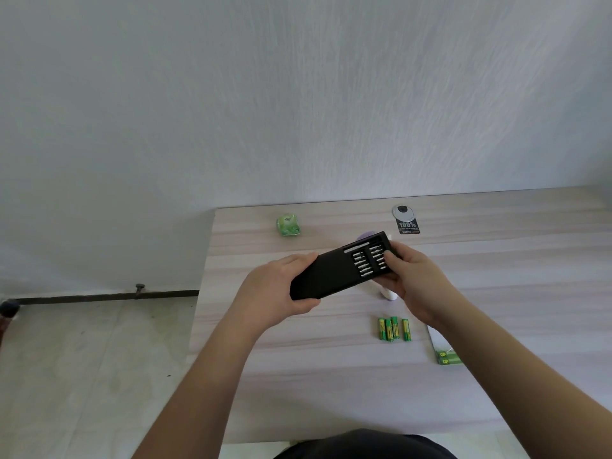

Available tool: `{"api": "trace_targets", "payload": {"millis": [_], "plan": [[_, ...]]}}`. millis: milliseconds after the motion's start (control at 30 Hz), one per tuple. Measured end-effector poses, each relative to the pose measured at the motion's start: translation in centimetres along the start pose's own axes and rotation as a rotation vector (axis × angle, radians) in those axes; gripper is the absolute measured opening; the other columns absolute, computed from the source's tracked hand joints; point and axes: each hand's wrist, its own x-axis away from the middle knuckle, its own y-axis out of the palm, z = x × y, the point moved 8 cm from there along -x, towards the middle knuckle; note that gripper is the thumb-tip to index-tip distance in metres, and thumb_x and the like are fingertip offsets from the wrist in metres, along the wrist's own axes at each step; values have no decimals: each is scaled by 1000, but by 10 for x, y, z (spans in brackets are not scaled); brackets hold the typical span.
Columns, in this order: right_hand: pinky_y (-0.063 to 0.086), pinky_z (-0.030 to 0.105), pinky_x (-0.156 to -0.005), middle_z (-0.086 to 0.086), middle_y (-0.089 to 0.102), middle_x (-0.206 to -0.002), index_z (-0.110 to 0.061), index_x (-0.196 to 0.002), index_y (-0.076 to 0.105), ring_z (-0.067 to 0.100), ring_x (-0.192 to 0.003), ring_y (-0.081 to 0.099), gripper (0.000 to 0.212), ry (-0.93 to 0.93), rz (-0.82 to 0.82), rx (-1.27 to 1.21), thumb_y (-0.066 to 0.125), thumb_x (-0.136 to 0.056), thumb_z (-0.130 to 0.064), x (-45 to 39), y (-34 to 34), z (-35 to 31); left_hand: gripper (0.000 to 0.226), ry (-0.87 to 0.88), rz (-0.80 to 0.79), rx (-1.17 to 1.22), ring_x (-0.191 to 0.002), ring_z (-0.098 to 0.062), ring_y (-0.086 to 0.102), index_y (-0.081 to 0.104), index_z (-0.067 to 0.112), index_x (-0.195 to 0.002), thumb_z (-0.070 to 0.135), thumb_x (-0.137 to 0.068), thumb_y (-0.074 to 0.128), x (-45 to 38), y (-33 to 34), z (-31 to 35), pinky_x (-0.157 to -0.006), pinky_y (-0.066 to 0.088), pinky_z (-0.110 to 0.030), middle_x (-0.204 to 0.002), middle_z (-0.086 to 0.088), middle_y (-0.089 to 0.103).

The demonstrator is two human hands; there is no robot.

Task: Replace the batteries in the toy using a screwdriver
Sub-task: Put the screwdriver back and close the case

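Observation:
I hold a black screwdriver-bit case (331, 273) above the table. Its inner tray is slid partly out at the right end, showing rows of metal bits (369, 260). My left hand (281, 293) grips the case's left end. My right hand (409, 279) holds the tray's right end with the thumb on top. A white and purple toy (388, 294) lies on the table behind and beneath the case, mostly hidden. Several green batteries (393, 328) lie side by side in front of my right hand.
A green battery pack (447, 356) lies under my right forearm. A green wrapped object (288, 225) sits near the table's far left corner. A round cable grommet (403, 211) and a black sticker (407, 225) lie at the back. The table's left edge (202, 293) drops to tiled floor.

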Motion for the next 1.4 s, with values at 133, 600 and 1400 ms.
{"api": "trace_targets", "payload": {"millis": [133, 600, 1400], "plan": [[59, 28, -76, 13, 69, -109, -8, -119, 60, 21, -99, 67, 28, 32, 32, 72, 43, -102, -23, 3, -5, -5, 75, 12, 20, 18, -114, -3, 55, 40, 39, -144, 45, -76, 73, 1, 0, -1, -91, 48, -25, -133, 25, 53], [59, 37, -67, 15, 66, -109, -10, -115, 60, 24, -92, 66, 29, 14, 164, 106, 42, -102, -30, 10, -12, 6, 54, -550, 321, 945, -118, -7, 55, 48, 36, -136, 65, -95, 30, 23, 5, -49, -105, 40, -33, -123, 15, 64], [59, 47, -75, 17, 70, -109, -12, -108, 65, 31, -101, 68, 55, 168, 128, -170, 31, -99, -55, 18, -4, 40, 42, -854, 305, 1270, -90, -21, 60, 68, 20, -90, 44, -100, 35, 32, 41, -39, -73, 50, -33, -98, -9, 64]]}}
